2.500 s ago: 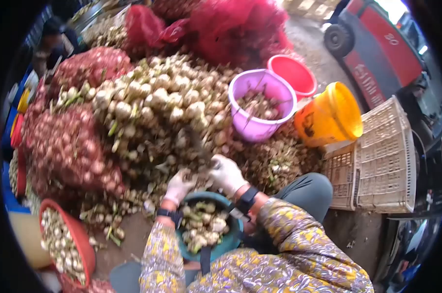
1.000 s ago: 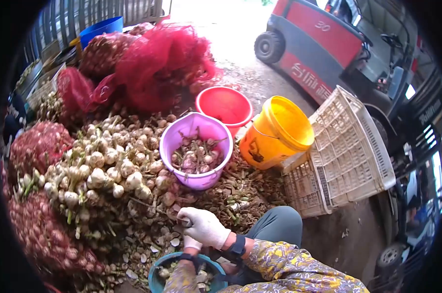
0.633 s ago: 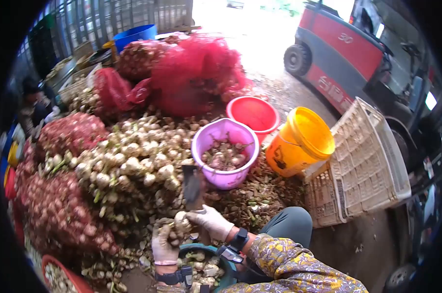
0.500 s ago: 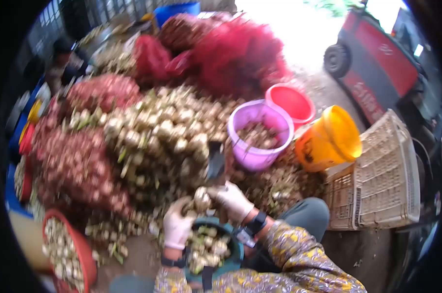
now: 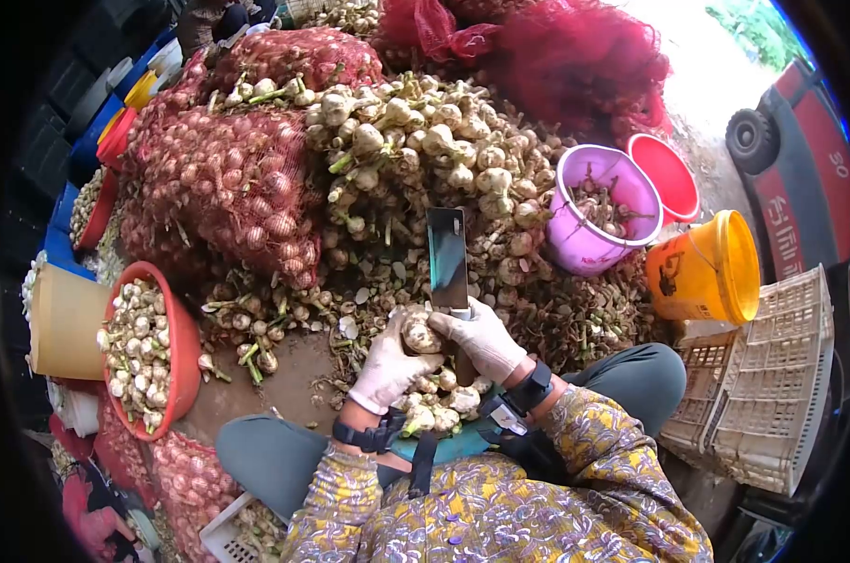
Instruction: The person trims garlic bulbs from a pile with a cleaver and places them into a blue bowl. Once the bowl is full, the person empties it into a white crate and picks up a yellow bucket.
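Observation:
A round garlic bulb (image 5: 421, 333) is held in my gloved left hand (image 5: 388, 364), its fingers wrapped around the side. My gloved right hand (image 5: 487, 343) grips a knife (image 5: 447, 255) whose broad dark blade points up and away from me, beside the bulb. Below both hands, a teal basin (image 5: 453, 445) between my legs holds trimmed garlic bulbs (image 5: 444, 403). Just beyond the blade lies a big heap of garlic with stems (image 5: 444, 141).
Red mesh sacks (image 5: 228, 178) of garlic lie left of the heap. A red tub (image 5: 186, 361) of bulbs stands at left. Purple (image 5: 575, 235), red (image 5: 674, 174) and yellow (image 5: 702, 272) buckets and white crates (image 5: 772, 385) are at right. A person (image 5: 92, 516) shows at lower left.
The view has tilted down and turned left, so the heap, buckets and crates appear shifted. The bulb stays in my left hand and the knife in my right.

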Demonstrator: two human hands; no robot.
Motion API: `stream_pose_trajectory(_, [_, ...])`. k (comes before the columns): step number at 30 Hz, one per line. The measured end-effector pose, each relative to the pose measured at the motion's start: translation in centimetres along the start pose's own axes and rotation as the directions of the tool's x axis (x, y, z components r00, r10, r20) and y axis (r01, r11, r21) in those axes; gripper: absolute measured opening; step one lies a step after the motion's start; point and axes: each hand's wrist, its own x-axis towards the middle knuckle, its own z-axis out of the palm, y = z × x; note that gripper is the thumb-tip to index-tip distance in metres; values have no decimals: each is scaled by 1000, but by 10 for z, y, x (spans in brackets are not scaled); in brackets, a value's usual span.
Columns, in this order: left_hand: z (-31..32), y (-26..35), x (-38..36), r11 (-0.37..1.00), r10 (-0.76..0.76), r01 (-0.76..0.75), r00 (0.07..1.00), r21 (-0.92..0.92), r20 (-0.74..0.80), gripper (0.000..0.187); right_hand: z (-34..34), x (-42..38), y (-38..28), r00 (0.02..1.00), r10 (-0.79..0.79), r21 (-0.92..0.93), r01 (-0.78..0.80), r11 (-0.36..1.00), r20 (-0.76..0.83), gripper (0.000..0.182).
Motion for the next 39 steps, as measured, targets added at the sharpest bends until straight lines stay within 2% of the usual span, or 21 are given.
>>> stream_pose_trajectory(4, [3,-3,-1,985,17,-6,998,-170,68,68,-2,-9,-5,983,-164,-309,132,942,-78,29])
stream_pose_trajectory(6, [-2,-1,-3,927,-156,169,986,-335,65,68,-10,-27,-21,919,-394,-780,254,571,11,25])
stream_pose_trajectory(7, [-7,12,-7,919,-224,233,972,-317,63,70,-9,-32,-21,903,-426,-834,275,479,53,23])
stream_pose_trajectory(8, [-7,8,-9,942,-99,98,995,-321,14,65,-10,-36,-20,859,-477,-877,363,315,184,21])
stream_pose_trajectory(11, [-15,24,-9,948,-306,315,941,-46,143,50,-6,-36,-12,828,-483,-909,394,137,285,14])
stream_pose_trajectory(14, [-15,-12,-7,999,44,-42,984,-15,173,36,-6,-35,-14,789,-507,-890,447,86,347,12])
stream_pose_trajectory(15, [-13,-14,-6,973,14,-43,992,228,126,34,-6,-35,-13,790,-506,-891,446,87,346,12])
stream_pose_trajectory(18, [-9,-22,-2,825,1,-37,998,564,64,35,-7,-34,-14,796,-499,-891,443,96,342,11])
stream_pose_trajectory(19, [-7,-22,-4,968,6,-4,1000,250,-8,37,-7,-36,-18,795,-490,-885,457,94,358,11])
stream_pose_trajectory(22, [-8,-24,-6,973,-49,28,995,-231,-84,49,-11,-37,-15,798,-481,-885,457,92,362,12])
stream_pose_trajectory(24, [-11,-25,-9,931,-62,48,998,-361,-26,55,-25,-23,-1,779,-530,-897,436,76,334,12])
stream_pose_trajectory(26, [-6,19,-20,875,-97,79,995,-478,-13,60,-54,1,16,859,-502,-986,154,67,100,5])
stream_pose_trajectory(29, [-18,41,-28,875,13,0,1000,-484,25,69,-53,3,5,823,-567,-983,130,131,33,6])
stream_pose_trajectory(30, [-27,34,-25,873,-107,167,982,-459,154,66,-40,-3,-1,809,-588,-957,166,239,-6,11])
stream_pose_trajectory(32, [-21,12,-16,986,53,-62,997,152,65,60,-22,-15,-13,814,-577,-909,288,301,67,16])
stream_pose_trajectory(33, [-19,13,-19,989,38,-46,998,138,58,49,-25,-19,-8,842,-537,-916,248,315,43,20])
stream_pose_trajectory(34, [-18,13,-13,734,393,-489,872,471,292,35,-23,-16,-14,829,-509,-850,428,308,233,21])
stream_pose_trajectory(36, [-13,32,-33,752,367,-508,853,421,372,27,-56,-3,-9,956,24,-854,249,457,292,24])
stream_pose_trajectory(37, [-11,27,-40,749,367,-541,820,383,439,24,-67,-3,1,986,18,-971,162,177,168,23])
stream_pose_trajectory(38, [-16,15,-41,711,356,-614,734,341,579,27,-74,-3,5,987,-68,-972,154,178,144,21])
stream_pose_trajectory(39, [-20,3,-34,771,205,-520,750,368,629,35,-78,1,7,990,-108,-962,114,248,89,22])
